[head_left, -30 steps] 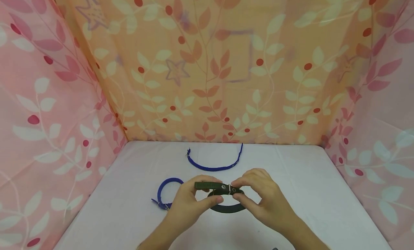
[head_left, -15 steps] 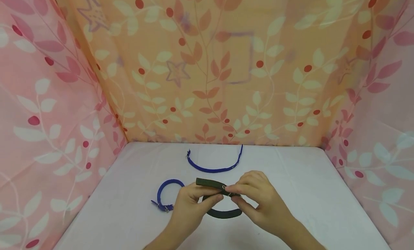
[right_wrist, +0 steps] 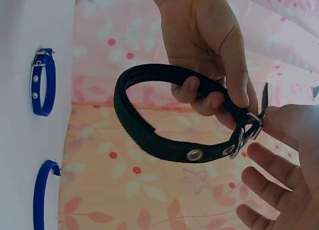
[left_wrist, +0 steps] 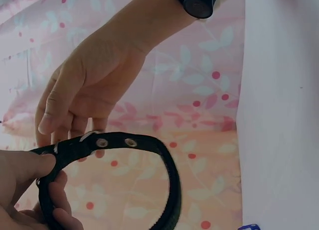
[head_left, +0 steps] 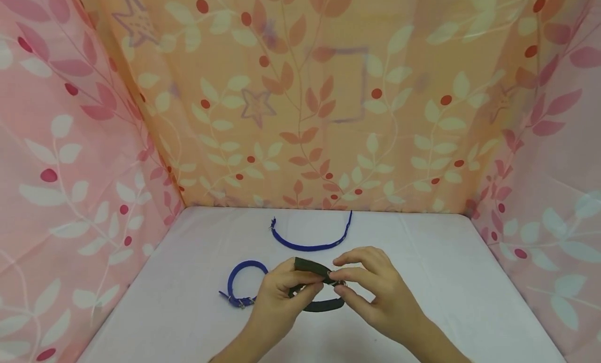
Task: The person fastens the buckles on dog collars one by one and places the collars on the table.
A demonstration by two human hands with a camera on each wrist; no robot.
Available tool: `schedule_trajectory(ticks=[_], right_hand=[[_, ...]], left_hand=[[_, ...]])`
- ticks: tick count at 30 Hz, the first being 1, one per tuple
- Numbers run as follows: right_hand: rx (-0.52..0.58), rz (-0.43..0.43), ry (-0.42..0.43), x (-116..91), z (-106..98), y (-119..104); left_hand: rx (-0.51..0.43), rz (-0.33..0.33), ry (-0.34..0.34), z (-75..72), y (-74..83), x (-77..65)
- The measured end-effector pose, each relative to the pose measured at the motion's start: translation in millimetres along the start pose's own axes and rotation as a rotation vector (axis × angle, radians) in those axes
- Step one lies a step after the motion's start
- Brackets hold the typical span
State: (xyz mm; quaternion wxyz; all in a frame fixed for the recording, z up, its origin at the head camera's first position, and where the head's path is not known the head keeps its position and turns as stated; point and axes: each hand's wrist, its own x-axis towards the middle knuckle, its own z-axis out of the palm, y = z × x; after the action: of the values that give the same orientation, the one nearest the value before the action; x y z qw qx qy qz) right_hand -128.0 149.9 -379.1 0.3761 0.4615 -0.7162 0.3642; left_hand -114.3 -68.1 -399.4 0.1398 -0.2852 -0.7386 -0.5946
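Both hands hold a dark green collar (head_left: pixel 324 304) above the table in the head view. It forms a loop with metal eyelets and a metal buckle (right_wrist: pixel 254 126), clear in the right wrist view. My left hand (head_left: pixel 279 295) grips the band beside the buckle, thumb on the near side and fingers behind. At the buckle end, the thumb and index finger of my right hand (head_left: pixel 377 285) pinch the collar; the other fingers are spread. A short strap end stands up past the buckle in the right wrist view. Fingers partly hide the buckle in the head view.
A blue collar (head_left: pixel 231 279), buckled into a ring, lies on the white table (head_left: pixel 164 311) left of the left hand. Farther back lies another blue collar (head_left: pixel 307 247), unfastened in a U shape. Patterned cloth walls (head_left: pixel 300 159) stand around the back and sides.
The green collar has tilted and shifted slightly left at its lower loop. Its upper strap now slants down to the right instead of lying level. The right fingers have shifted over the buckle.
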Motion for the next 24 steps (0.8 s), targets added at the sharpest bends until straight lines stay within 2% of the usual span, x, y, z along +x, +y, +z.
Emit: schedule_trajectory(ticks=[6,8,13,17,20,24], right_hand=[[0.05,-0.098,0.062,9.2,4.4,-4.4],[0.047,-0.129,0.073,11.3,5.5,-5.2],[0.025,-0.14,0.069,9.9,6.5,-4.2],[0.01,-0.101,0.04,6.0,7.1,-3.1],[-0.005,-0.072,0.019,2.9,7.0,-1.9],[-0.02,-0.051,0.018,0.4,4.9,0.4]], left_hand=[[0.026,0.034,-0.097,1.1,-3.0,-1.4],[0.035,0.067,-0.105,1.6,-2.8,-2.1],[0.009,0.045,-0.085,1.0,1.2,-1.9],[-0.024,-0.046,-0.064,-0.7,4.2,-1.3],[-0.037,-0.133,-0.077,-2.1,6.1,-0.2],[0.04,-0.224,-0.1,-3.9,7.8,1.2]])
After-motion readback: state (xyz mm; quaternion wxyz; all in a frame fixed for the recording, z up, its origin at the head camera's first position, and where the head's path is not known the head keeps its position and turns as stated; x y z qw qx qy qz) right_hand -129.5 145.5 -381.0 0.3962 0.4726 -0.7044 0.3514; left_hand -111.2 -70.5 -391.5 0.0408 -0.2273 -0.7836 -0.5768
